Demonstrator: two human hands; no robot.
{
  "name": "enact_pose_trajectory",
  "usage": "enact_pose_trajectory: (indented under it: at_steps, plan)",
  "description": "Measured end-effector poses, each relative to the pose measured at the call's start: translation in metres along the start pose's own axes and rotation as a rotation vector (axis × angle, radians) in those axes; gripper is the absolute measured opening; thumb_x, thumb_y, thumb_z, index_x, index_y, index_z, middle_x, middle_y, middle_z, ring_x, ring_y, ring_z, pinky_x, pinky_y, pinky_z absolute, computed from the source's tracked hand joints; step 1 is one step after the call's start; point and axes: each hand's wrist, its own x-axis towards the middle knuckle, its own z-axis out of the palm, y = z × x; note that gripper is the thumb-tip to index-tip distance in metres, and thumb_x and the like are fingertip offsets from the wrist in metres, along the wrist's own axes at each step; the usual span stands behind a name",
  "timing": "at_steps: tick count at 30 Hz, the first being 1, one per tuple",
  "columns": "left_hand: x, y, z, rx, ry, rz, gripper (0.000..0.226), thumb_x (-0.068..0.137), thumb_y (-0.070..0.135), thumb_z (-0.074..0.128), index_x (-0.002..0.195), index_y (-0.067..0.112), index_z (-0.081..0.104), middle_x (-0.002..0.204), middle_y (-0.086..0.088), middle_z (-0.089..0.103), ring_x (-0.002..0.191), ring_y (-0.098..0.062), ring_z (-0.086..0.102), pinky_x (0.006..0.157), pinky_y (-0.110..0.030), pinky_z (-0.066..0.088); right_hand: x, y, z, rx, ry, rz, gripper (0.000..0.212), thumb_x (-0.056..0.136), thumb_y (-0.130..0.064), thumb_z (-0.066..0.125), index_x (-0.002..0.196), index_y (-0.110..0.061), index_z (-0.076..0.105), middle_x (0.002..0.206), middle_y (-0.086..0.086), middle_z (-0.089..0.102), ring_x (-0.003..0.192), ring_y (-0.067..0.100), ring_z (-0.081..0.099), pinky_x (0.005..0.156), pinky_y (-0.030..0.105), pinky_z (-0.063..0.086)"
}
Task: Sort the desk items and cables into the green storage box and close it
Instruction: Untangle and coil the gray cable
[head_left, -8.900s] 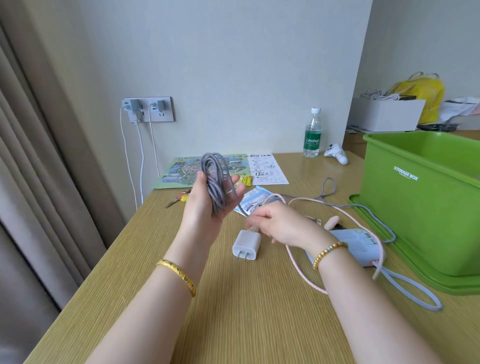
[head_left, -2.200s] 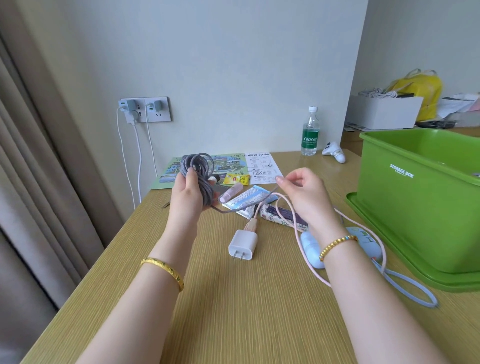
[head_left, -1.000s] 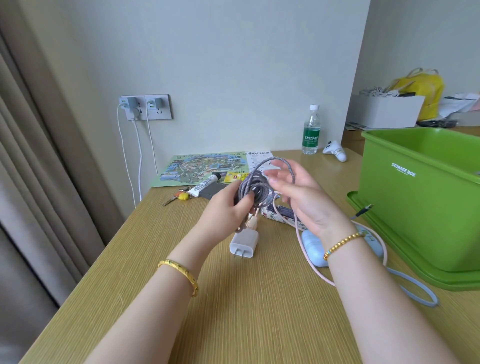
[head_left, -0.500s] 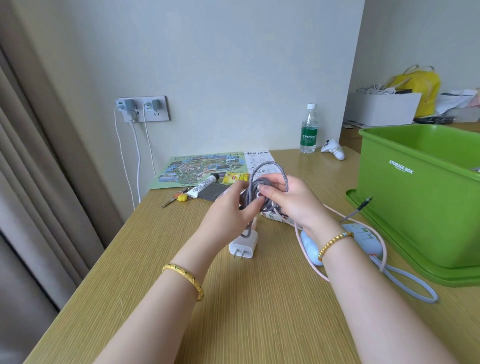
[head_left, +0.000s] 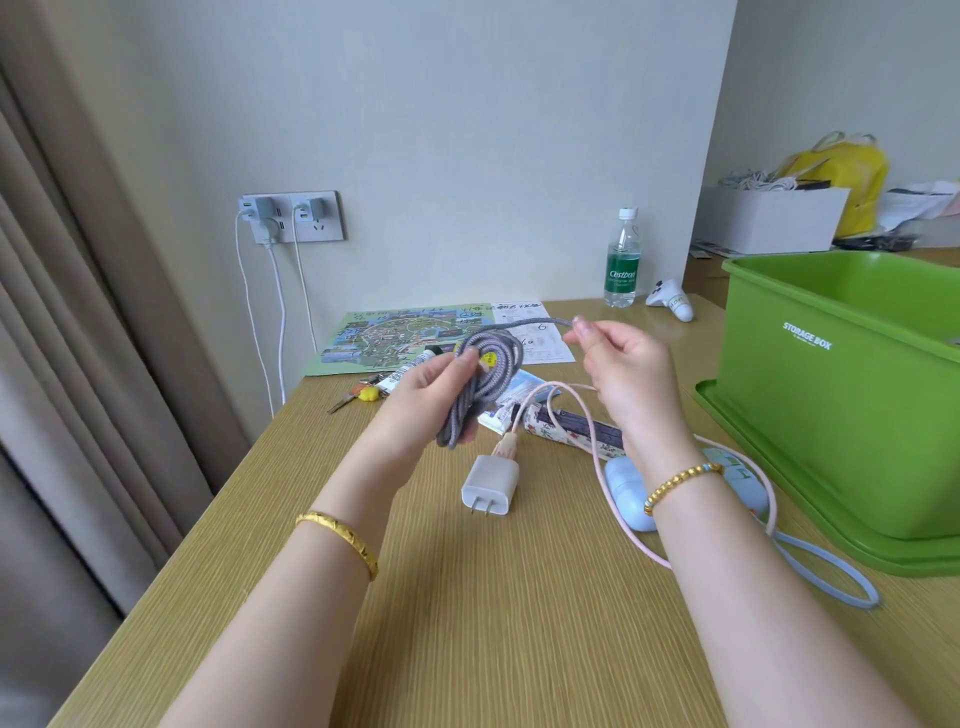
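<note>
My left hand (head_left: 431, 395) grips a coiled grey braided cable (head_left: 485, 379) above the desk. My right hand (head_left: 623, 369) pinches the free end of that cable, pulled out to the right of the coil. Below lies a white charger plug (head_left: 490, 486) joined to a pink cable (head_left: 587, 436). A light blue device (head_left: 626, 491) with a blue cable loop (head_left: 826, 571) lies under my right wrist. The green storage box (head_left: 841, 395) stands open at the right, on its green lid (head_left: 779, 499).
At the back of the desk (head_left: 467, 623) lie a map sheet (head_left: 400, 335), a printed paper (head_left: 535, 338), a tube (head_left: 410, 371), keys (head_left: 358, 397), a patterned pouch (head_left: 571, 428), a water bottle (head_left: 622, 260) and a white controller (head_left: 672, 301). A curtain (head_left: 78, 364) hangs at left.
My right hand has moved away from the coil to the right, drawing the cable's end out straight. My left hand still holds the coil.
</note>
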Motion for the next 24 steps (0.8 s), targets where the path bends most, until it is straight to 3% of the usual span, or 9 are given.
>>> enact_pose_trajectory:
  at_steps: [3,6,9,11,13,16,18,20,24]
  plan:
    - [0.001,-0.003,-0.003,-0.103,0.155,-0.012,0.028,0.097,0.034,0.043,0.078,0.017,0.056,0.055,0.007,0.063,0.044,-0.010,0.054,0.042,-0.017,0.042,0.000,0.001,-0.001,-0.028,-0.062,0.018,0.027,0.091,-0.029,0.055,0.077,-0.010,0.068,0.051,-0.002,0.029,0.044,0.008,0.023,0.043,0.018,0.021]
    - [0.004,-0.001,-0.005,-0.455,0.284,-0.035,0.027,0.098,0.033,0.041,0.087,0.012,0.054,0.061,0.005,0.067,0.049,-0.009,0.063,0.045,-0.016,0.049,-0.003,0.000,0.002,-0.121,-0.189,0.009,0.024,0.091,-0.028,0.055,0.072,-0.021,0.068,0.039,-0.011,0.034,0.036,0.003,0.024,0.040,0.016,0.022]
    - [0.006,0.002,-0.012,-0.738,0.433,-0.049,0.028,0.098,0.037,0.041,0.093,0.015,0.059,0.080,-0.002,0.070,0.063,-0.016,0.071,0.054,-0.025,0.057,-0.005,0.000,0.008,-0.205,-0.280,-0.035,0.022,0.091,-0.022,0.055,0.076,-0.015,0.069,0.033,-0.016,0.041,0.034,0.000,0.036,0.039,0.010,0.024]
    - [0.006,0.001,-0.013,-0.804,0.439,-0.034,0.029,0.099,0.038,0.038,0.098,0.017,0.057,0.093,-0.008,0.070,0.075,-0.022,0.072,0.063,-0.030,0.060,-0.007,0.002,0.011,-0.237,-0.333,-0.052,0.020,0.091,-0.020,0.055,0.079,-0.014,0.070,0.037,-0.020,0.048,0.038,-0.002,0.041,0.044,0.009,0.027]
    - [0.006,0.001,-0.010,-0.819,0.421,-0.025,0.033,0.100,0.039,0.033,0.099,0.015,0.056,0.094,-0.012,0.072,0.082,-0.027,0.071,0.069,-0.033,0.060,-0.009,0.006,0.015,-0.299,-0.399,-0.052,0.019,0.090,-0.023,0.057,0.076,-0.020,0.070,0.049,-0.013,0.059,0.047,0.005,0.045,0.053,0.019,0.033]
    - [0.005,0.003,-0.005,-0.815,0.387,-0.007,0.047,0.100,0.040,0.031,0.086,0.012,0.066,0.089,-0.012,0.073,0.085,-0.030,0.070,0.069,-0.034,0.060,-0.014,0.017,0.020,-0.531,-0.551,-0.062,0.026,0.089,-0.031,0.057,0.068,-0.019,0.065,0.055,-0.002,0.051,0.054,0.013,0.042,0.056,0.030,0.033]
    - [0.005,0.003,-0.004,-0.818,0.366,0.005,0.047,0.100,0.040,0.031,0.088,0.010,0.065,0.082,-0.010,0.074,0.076,-0.028,0.071,0.059,-0.034,0.059,-0.016,0.021,0.024,-0.624,-0.627,-0.064,0.031,0.089,-0.033,0.056,0.063,-0.017,0.060,0.062,0.005,0.054,0.064,0.017,0.050,0.063,0.035,0.042]
    - [0.006,0.002,-0.004,-0.801,0.400,-0.001,0.041,0.100,0.040,0.032,0.090,0.009,0.057,0.066,-0.004,0.070,0.057,-0.022,0.068,0.056,-0.032,0.058,-0.018,0.022,0.025,-0.657,-0.675,-0.038,0.031,0.090,-0.035,0.055,0.059,-0.027,0.055,0.069,-0.004,0.057,0.078,0.018,0.053,0.075,0.035,0.045]
    - [0.011,-0.002,-0.008,-0.674,0.524,-0.062,0.045,0.100,0.044,0.027,0.086,0.010,0.053,0.051,0.002,0.063,0.039,-0.012,0.054,0.052,-0.025,0.056,-0.018,0.017,0.022,-0.766,-0.610,-0.076,0.028,0.088,-0.039,0.055,0.069,-0.020,0.064,0.071,-0.001,0.061,0.076,0.021,0.056,0.066,0.034,0.043]
